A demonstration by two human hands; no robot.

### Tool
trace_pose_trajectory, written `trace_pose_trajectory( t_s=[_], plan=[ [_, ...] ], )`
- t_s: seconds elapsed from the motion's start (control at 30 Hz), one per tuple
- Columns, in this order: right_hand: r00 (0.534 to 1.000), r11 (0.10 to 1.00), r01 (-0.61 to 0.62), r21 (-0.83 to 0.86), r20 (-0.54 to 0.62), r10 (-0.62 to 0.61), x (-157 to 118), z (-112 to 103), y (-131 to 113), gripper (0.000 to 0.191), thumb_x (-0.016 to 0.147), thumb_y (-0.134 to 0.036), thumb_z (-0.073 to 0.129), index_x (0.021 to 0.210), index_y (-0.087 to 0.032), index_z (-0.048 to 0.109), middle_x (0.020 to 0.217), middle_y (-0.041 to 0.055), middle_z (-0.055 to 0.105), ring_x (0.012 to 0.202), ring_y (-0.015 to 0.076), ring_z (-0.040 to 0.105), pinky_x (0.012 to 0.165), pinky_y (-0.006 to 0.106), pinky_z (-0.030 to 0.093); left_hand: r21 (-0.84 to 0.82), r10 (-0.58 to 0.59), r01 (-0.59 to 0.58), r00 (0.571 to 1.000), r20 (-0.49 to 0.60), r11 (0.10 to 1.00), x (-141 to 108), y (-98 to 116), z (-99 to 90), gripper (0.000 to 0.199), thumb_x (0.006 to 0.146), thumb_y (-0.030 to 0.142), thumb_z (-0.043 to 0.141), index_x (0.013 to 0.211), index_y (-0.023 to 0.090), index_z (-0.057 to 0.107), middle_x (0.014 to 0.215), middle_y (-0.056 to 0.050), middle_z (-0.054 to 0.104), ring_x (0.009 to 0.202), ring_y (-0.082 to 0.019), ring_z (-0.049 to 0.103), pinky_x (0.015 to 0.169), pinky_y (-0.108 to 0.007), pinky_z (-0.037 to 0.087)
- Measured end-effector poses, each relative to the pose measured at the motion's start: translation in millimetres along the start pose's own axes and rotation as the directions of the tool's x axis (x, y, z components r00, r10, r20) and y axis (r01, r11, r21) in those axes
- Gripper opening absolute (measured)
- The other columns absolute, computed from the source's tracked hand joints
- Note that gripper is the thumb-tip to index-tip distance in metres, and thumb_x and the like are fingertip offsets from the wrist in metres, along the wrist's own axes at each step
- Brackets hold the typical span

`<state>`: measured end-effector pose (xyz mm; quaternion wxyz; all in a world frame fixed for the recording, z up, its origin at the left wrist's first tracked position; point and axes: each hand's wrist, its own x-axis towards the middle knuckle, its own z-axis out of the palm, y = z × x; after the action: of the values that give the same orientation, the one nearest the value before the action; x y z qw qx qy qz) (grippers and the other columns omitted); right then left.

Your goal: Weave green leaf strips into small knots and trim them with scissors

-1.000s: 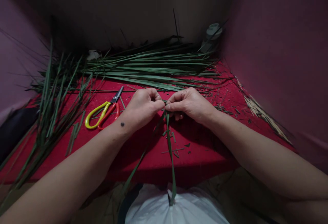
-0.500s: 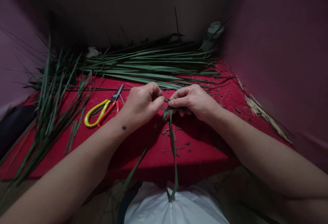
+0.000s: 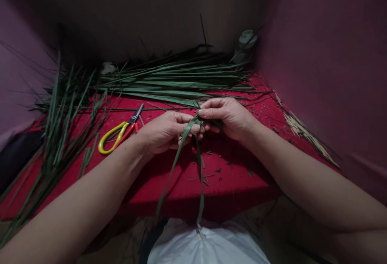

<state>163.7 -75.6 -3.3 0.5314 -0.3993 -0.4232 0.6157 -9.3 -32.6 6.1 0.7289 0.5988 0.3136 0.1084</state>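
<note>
Green leaf strips (image 3: 177, 157) are pinched between both hands above the red cloth, with two long ends hanging toward the white garment below. My left hand (image 3: 173, 130) grips the strips with thumb and fingers, just below the point where they cross. At their upper end, my right hand (image 3: 225, 115) pinches them between thumb and forefinger, a small loop standing above the fingertips. The hands nearly touch. Left of them, scissors (image 3: 121, 133) with yellow and red handles lie on the cloth, partly behind my left wrist.
Long green leaves (image 3: 169, 80) lie piled across the back, with another bundle (image 3: 57, 135) at the left. A bottle (image 3: 245, 44) stands at the back right. Thin pale sticks (image 3: 310, 137) lie at the right edge. Leaf scraps dot the red cloth (image 3: 181, 183).
My left hand has moved down and slightly right, its fingers now around the strips below my right fingertips. One hanging end has swung up in front of my left fingers. The view has shifted slightly.
</note>
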Motion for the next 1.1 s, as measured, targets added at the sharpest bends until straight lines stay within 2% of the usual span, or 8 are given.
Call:
trace_pose_trajectory(
  t_s=[0.17, 0.33, 0.47, 0.6, 0.7, 0.83, 0.97, 1.1],
  plan=[
    [0.999, 0.999, -0.035, 0.021, 0.008, 0.035, -2, 0, -3, 0.017, 0.062, -0.017, 0.073, 0.066, -0.012, 0.057, 0.051, -0.0005, 0.06, 0.038, 0.009, 0.053, 0.028, 0.015, 0.029, 0.112, 0.064, -0.054, 0.995, -0.08, 0.992, -2, 3, -1.1, 0.012, 0.072, 0.025, 0.066, 0.074, 0.013, 0.062, 0.071, -0.004, 0.066, 0.04, -0.003, 0.036, 0.037, -0.017, 0.021],
    [0.994, 0.995, -0.087, 0.055, 0.072, 0.083, -3, -1, -4, 0.017, 0.06, -0.014, 0.073, 0.065, -0.012, 0.057, 0.049, -0.0035, 0.056, 0.035, 0.0068, 0.05, 0.027, 0.014, 0.027, 0.473, 0.329, -0.216, 0.929, -0.171, 0.854, -6, 7, -0.7, 0.011, 0.076, 0.025, 0.061, 0.074, 0.014, 0.062, 0.062, 0.0, 0.061, 0.051, -0.008, 0.05, 0.048, -0.019, 0.037],
    [0.98, 0.988, -0.149, 0.045, 0.139, 0.141, -4, -3, -3, 0.017, 0.059, -0.013, 0.073, 0.066, -0.012, 0.057, 0.048, -0.0041, 0.055, 0.035, 0.0068, 0.049, 0.027, 0.013, 0.025, 0.737, 0.615, -0.325, 0.774, -0.153, 0.592, -5, 4, 0.2, 0.008, 0.077, 0.02, 0.059, 0.075, 0.014, 0.063, 0.068, 0.0, 0.062, 0.062, -0.01, 0.054, 0.06, -0.022, 0.043],
    [0.967, 0.982, -0.185, 0.025, 0.185, 0.178, -4, -3, 0, 0.018, 0.058, -0.013, 0.072, 0.065, -0.011, 0.056, 0.046, -0.0036, 0.054, 0.034, 0.0069, 0.048, 0.027, 0.013, 0.024, 0.852, 0.787, -0.352, 0.608, -0.107, 0.387, -3, -3, 1.9, 0.005, 0.078, 0.017, 0.059, 0.075, 0.015, 0.061, 0.069, 0.0, 0.061, 0.063, -0.01, 0.053, 0.06, -0.022, 0.042],
    [0.961, 0.98, -0.197, 0.013, 0.202, 0.191, -4, -1, 1, 0.02, 0.057, -0.013, 0.074, 0.065, -0.012, 0.055, 0.046, -0.0035, 0.055, 0.034, 0.0072, 0.048, 0.027, 0.013, 0.024, 0.867, 0.846, -0.394, 0.53, -0.058, 0.306, -1, -8, 2.7, 0.005, 0.08, 0.015, 0.057, 0.076, 0.017, 0.06, 0.074, -0.001, 0.061, 0.068, -0.012, 0.056, 0.064, -0.024, 0.043],
    [0.959, 0.978, -0.208, 0.025, 0.204, 0.199, -3, 1, 2, 0.024, 0.055, -0.013, 0.075, 0.068, -0.012, 0.055, 0.046, -0.0047, 0.054, 0.033, 0.007, 0.047, 0.026, 0.014, 0.024, 0.844, 0.883, -0.467, 0.469, -0.017, 0.264, 2, -13, 3.3, 0.009, 0.079, 0.01, 0.055, 0.08, 0.017, 0.06, 0.079, -0.003, 0.063, 0.073, -0.013, 0.058, 0.067, -0.025, 0.046],
    [0.954, 0.972, -0.233, -0.034, 0.184, 0.236, -4, 2, 0, 0.021, 0.054, -0.015, 0.075, 0.064, -0.01, 0.057, 0.046, -0.0028, 0.055, 0.032, 0.0064, 0.046, 0.027, 0.014, 0.024, 0.848, 0.894, -0.482, 0.447, 0.021, 0.221, 2, -15, 3.8, 0.011, 0.08, 0.007, 0.053, 0.082, 0.017, 0.059, 0.081, -0.002, 0.064, 0.074, -0.012, 0.06, 0.069, -0.024, 0.047],
    [0.951, 0.966, -0.243, -0.088, 0.177, 0.255, -6, 2, -1, 0.019, 0.054, -0.015, 0.075, 0.057, -0.01, 0.056, 0.042, -0.0024, 0.054, 0.032, 0.0068, 0.046, 0.027, 0.014, 0.024, 0.925, 0.893, -0.376, 0.433, 0.124, 0.054, 2, -14, 0.9, 0.011, 0.081, 0.008, 0.05, 0.081, 0.017, 0.056, 0.083, -0.003, 0.065, 0.078, -0.011, 0.061, 0.069, -0.022, 0.047]
  ],
)
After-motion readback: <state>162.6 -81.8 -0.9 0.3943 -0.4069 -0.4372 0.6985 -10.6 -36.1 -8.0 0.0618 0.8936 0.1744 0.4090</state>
